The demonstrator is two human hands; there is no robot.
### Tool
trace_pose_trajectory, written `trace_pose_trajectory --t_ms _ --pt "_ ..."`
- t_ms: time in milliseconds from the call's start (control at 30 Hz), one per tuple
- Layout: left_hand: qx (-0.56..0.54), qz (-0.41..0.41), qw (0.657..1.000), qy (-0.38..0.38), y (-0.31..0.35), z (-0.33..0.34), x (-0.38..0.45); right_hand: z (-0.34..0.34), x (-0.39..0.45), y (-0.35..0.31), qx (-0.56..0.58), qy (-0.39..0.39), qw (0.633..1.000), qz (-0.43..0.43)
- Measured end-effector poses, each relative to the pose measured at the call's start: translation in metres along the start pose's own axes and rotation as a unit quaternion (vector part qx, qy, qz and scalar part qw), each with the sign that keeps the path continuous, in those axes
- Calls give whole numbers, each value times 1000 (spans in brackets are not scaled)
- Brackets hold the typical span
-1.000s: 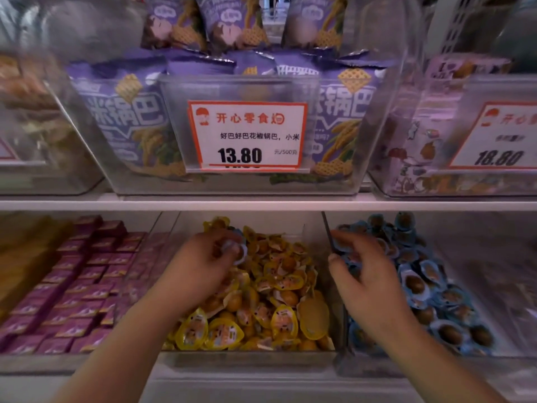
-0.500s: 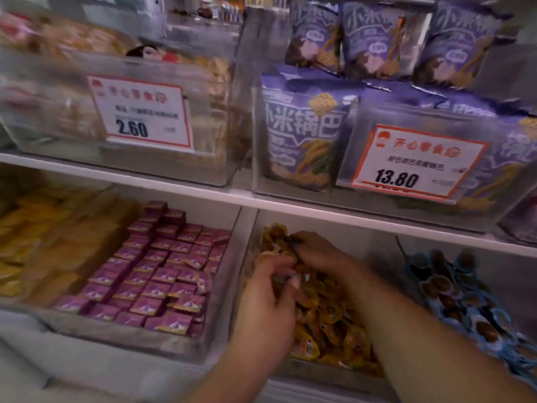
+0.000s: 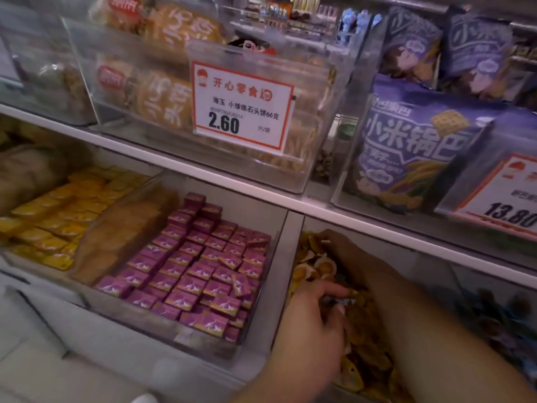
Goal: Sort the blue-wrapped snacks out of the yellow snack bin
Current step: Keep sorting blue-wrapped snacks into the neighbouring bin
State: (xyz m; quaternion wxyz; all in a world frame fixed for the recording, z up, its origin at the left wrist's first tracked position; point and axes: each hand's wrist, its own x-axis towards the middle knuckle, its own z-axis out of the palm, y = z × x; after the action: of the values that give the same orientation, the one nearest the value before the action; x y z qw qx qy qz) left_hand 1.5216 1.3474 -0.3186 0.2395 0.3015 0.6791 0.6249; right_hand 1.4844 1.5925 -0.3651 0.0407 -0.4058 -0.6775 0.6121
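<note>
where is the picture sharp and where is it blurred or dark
Head view: the 2.60 price tag reads sharply; the left hand and right hand over the yellow snack bin are soft and in shade; the blue-wrapped snacks at far right are dark and smeared; shelf edges bow from the wide lens; the clear bins show hazy reflections.

My left hand [image 3: 312, 318] low at front, fingers curled closed in a pinch, my right hand [image 3: 345, 251] reaching farther back, forearm crossing behind it, grip hidden.
</note>
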Motion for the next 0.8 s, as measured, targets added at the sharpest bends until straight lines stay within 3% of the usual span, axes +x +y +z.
trace_pose_trajectory --t_ms 167,400,467,600,800 --pt "10 13 1000 0 -4 2 -1 16 -2 -6 -66 -45 997 -12" --pt "101 159 982 19 -5 6 -10 11 -22 -8 10 -86 996 -22" --pt "66 135 988 21 -5 6 -8 8 -27 -14 -26 -80 996 -33" --pt "7 75 997 37 -8 3 0 -12 -50 -28 -37 -89 995 36" --pt "18 78 995 58 -10 4 5 -30 -116 -35 -13 -109 991 81"
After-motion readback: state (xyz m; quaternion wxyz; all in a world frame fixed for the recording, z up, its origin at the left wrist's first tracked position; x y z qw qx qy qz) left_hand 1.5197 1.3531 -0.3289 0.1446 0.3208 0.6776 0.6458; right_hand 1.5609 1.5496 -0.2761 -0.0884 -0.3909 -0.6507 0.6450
